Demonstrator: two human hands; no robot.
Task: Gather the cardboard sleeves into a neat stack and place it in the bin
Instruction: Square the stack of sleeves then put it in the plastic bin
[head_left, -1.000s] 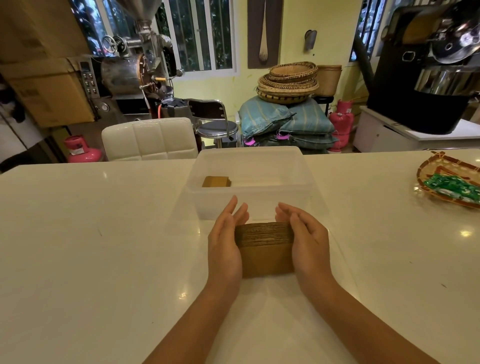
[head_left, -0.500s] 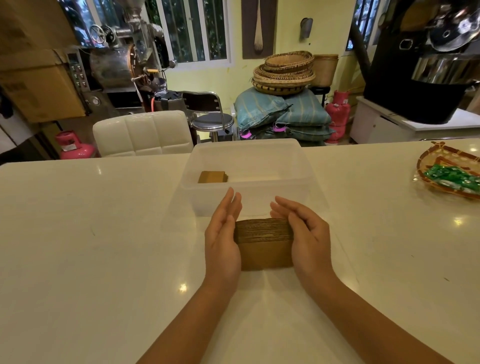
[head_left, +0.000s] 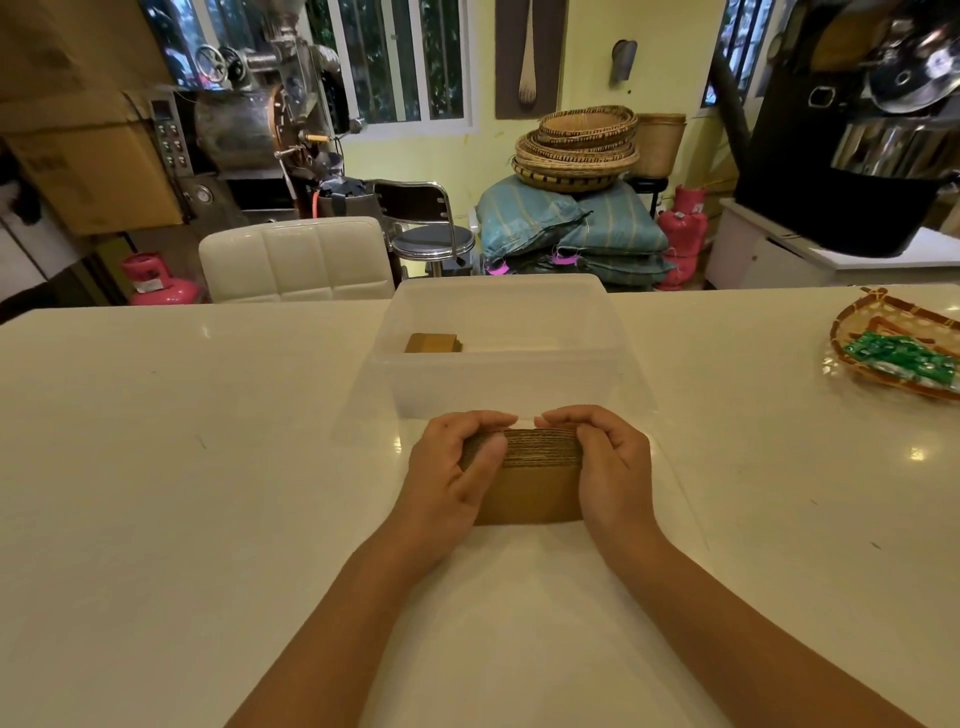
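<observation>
A stack of brown cardboard sleeves (head_left: 535, 483) stands on the white table just in front of the clear plastic bin (head_left: 498, 376). My left hand (head_left: 452, 478) wraps the stack's left side, fingers curled over its top edge. My right hand (head_left: 608, 467) grips the right side the same way, and the fingertips of both hands nearly meet above the stack. Inside the bin, at its far left, lies a smaller stack of sleeves (head_left: 432, 343).
A woven tray (head_left: 852, 332) holding green packets (head_left: 904, 358) sits at the table's right edge. Beyond the far edge stand a white padded chair (head_left: 296, 260) and a metal stool (head_left: 431, 241). The white table (head_left: 182, 493) stretches to both sides.
My hands went from flat against the sides of the stack to curled over its top. The camera tilted slightly, so the scene sits a little lower.
</observation>
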